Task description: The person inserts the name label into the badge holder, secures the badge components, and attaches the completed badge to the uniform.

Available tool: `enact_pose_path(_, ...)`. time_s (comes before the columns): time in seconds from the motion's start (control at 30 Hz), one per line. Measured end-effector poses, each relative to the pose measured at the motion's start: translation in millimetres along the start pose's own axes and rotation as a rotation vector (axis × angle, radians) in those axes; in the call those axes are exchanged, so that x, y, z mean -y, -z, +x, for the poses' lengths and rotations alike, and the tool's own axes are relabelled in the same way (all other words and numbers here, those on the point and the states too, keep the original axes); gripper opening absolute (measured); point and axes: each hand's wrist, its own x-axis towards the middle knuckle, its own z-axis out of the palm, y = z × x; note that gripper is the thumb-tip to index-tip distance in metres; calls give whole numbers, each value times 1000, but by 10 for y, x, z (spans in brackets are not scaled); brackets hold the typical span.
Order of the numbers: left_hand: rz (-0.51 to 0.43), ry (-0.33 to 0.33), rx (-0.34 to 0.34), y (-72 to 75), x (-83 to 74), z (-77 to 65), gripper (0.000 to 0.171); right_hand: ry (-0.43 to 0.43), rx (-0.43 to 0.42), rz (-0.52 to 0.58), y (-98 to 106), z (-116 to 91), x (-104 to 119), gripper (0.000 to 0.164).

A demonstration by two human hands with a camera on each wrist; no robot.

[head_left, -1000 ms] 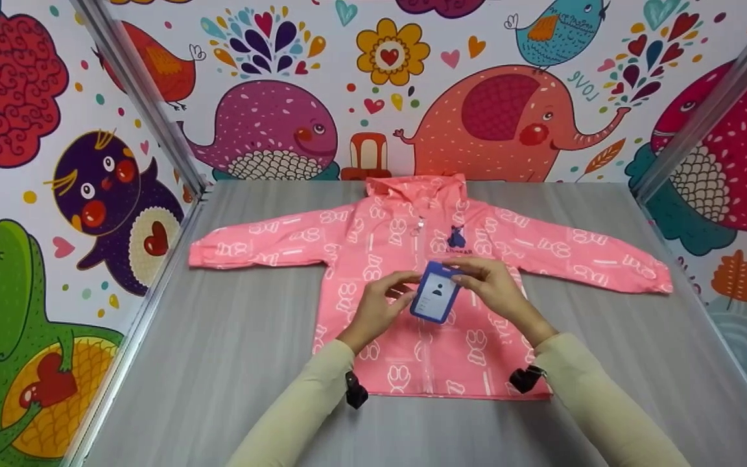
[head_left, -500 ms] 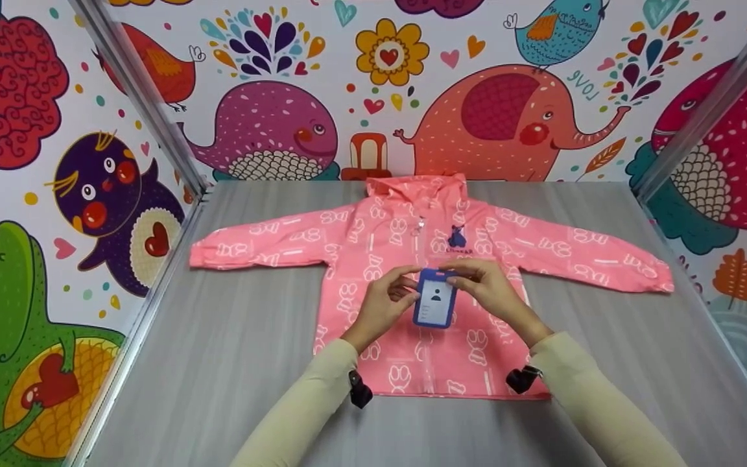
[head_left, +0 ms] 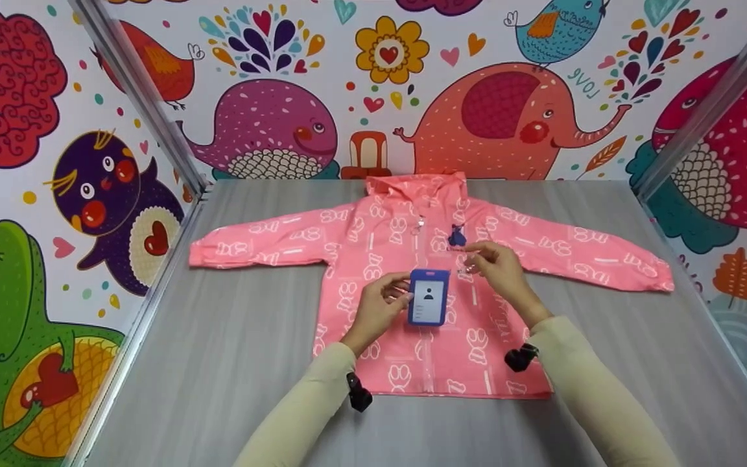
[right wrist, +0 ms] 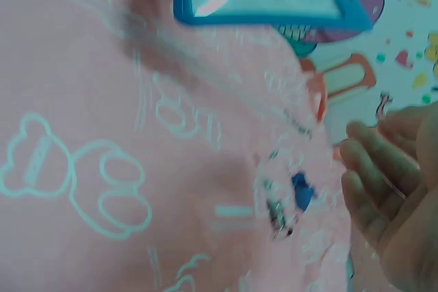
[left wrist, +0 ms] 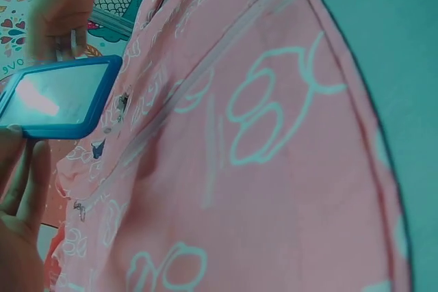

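Note:
My left hand pinches a blue-framed ID badge holder by its left edge, above the front of a pink hooded jacket. The badge stands upright in the head view, its white card with a dark person icon facing me. To its right, my right hand is apart from the badge, with loosely bent fingers that hold nothing in the right wrist view. Near those fingertips, a small shiny metal piece, clip-like, lies on the jacket's chest below the dark blue logo.
The jacket lies spread on a grey wood-grain table, zipped, its sleeves stretched to both sides. Walls with cartoon animals enclose the back and sides, with metal posts at the corners.
The right hand has let go of the badge and moved right and slightly up. The badge, now in the left hand alone, has turned upright. The small metal piece has come into sight.

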Motion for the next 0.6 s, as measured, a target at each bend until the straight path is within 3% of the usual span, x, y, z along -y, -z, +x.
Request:
enact_pose_path(0.17,-22,7,12,12,-146,-66,35,-138,-144,-298,-3,119,-225,21)
enact_pose_path(0.33,-35,-7,6,4,-217,-99,34,-281,-142,-520,-92,151,-325,33)
enact_pose_path(0.43,-34,9,6,-1,-203,-96,35,-356,-117,-545,-158,170,-329,36)
enact_pose_path(0.6,-17,21,2,4,-165,-94,35,-380,-105,-526,-220,194,-343,32)
